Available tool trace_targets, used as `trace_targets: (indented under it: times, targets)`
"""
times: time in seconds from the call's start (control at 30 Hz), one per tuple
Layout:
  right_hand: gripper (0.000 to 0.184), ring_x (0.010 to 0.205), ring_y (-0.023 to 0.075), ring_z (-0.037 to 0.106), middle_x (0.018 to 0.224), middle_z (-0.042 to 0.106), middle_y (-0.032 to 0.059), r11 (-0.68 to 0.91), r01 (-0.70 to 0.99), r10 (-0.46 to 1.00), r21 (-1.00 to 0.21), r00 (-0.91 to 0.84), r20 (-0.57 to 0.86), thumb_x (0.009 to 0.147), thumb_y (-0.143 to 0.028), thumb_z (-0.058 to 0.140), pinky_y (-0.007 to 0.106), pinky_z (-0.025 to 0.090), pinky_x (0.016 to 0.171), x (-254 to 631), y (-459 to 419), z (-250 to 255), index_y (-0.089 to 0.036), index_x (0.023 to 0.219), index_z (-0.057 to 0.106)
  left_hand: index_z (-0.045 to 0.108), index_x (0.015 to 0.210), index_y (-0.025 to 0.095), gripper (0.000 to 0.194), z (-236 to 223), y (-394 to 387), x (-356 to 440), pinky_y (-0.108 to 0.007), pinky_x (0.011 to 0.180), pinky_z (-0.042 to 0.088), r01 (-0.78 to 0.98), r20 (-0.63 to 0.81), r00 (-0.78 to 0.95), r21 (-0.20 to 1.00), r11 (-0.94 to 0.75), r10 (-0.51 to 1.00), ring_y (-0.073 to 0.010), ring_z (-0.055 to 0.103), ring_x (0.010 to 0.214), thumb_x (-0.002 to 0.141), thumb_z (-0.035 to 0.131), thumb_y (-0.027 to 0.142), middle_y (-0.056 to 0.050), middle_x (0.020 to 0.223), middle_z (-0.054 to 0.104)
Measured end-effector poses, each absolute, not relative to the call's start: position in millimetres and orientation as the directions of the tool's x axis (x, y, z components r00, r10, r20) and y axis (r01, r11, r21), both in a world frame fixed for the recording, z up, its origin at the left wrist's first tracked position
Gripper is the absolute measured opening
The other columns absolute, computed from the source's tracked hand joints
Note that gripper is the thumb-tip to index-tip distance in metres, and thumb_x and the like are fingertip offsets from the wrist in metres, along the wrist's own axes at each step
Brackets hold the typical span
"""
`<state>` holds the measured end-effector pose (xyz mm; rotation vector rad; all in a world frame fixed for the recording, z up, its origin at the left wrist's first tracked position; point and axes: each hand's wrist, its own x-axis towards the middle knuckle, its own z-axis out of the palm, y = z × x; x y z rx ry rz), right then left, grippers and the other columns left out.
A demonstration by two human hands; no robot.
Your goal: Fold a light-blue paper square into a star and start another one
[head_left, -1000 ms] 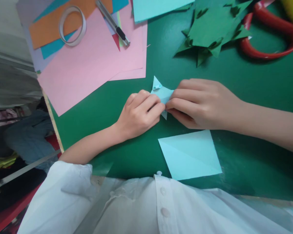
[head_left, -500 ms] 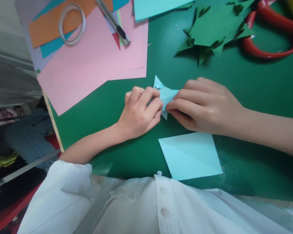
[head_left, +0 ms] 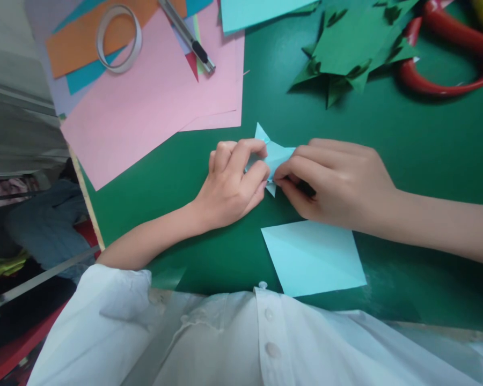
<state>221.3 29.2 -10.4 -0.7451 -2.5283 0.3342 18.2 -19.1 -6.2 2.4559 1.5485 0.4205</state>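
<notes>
A small light-blue folded paper star (head_left: 278,155) with pointed tips lies on the green tabletop between my hands. My left hand (head_left: 234,179) grips its left side, the thumb and index finger bent onto it. From the right, my right hand (head_left: 333,179) pinches the star's lower right edge between thumb and index finger. The fingers hide part of the folds. Just below my right hand lies a flat light-blue paper sheet (head_left: 314,260), with faint creases across it.
Pink sheets (head_left: 145,96) lie at the upper left under a tape roll (head_left: 119,38) and a box cutter (head_left: 189,37). Green folded paper stars (head_left: 350,48) and red-handled scissors (head_left: 451,92) are at the upper right. The green table (head_left: 145,187) ends along its left edge.
My right hand has shifted slightly, its thumb and index finger now in a clearer pinch at the star's lower edge. The left hand stays nearly still.
</notes>
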Motion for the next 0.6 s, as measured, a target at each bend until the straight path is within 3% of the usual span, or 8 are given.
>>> trace_targets:
  times: [0.4, 0.6]
  targets:
    - [0.018, 0.065, 0.0159, 0.045, 0.066, 0.061, 0.0002, 0.707, 0.464, 0.643, -0.534, -0.737, 0.211, 0.092, -0.026, 0.05, 0.032, 0.034, 0.064, 220.0, 35.7, -7.5, -0.022, 0.077, 0.06, 0.055, 0.09, 0.02, 0.019, -4.9, -15.3, 14.6, -0.045, 0.091, 0.035, 0.841, 0.114, 0.423, 0.319, -0.436, 0.899, -0.0274, 0.044, 0.107, 0.098, 0.045, 0.033, -0.012, 0.124, 0.053]
    - [0.019, 0.068, 0.0169, 0.045, 0.066, 0.061, 0.0003, 0.709, 0.471, 0.645, -0.525, -0.734, 0.213, 0.093, -0.029, 0.051, 0.033, 0.03, 0.064, 220.6, 35.7, -9.9, -0.023, 0.078, 0.061, 0.054, 0.092, 0.019, 0.02, -2.6, -15.1, 14.0, -0.045, 0.094, 0.033, 0.839, 0.073, 0.426, 0.342, -0.424, 0.902, -0.0291, 0.043, 0.112, 0.098, 0.043, 0.034, -0.014, 0.128, 0.051]
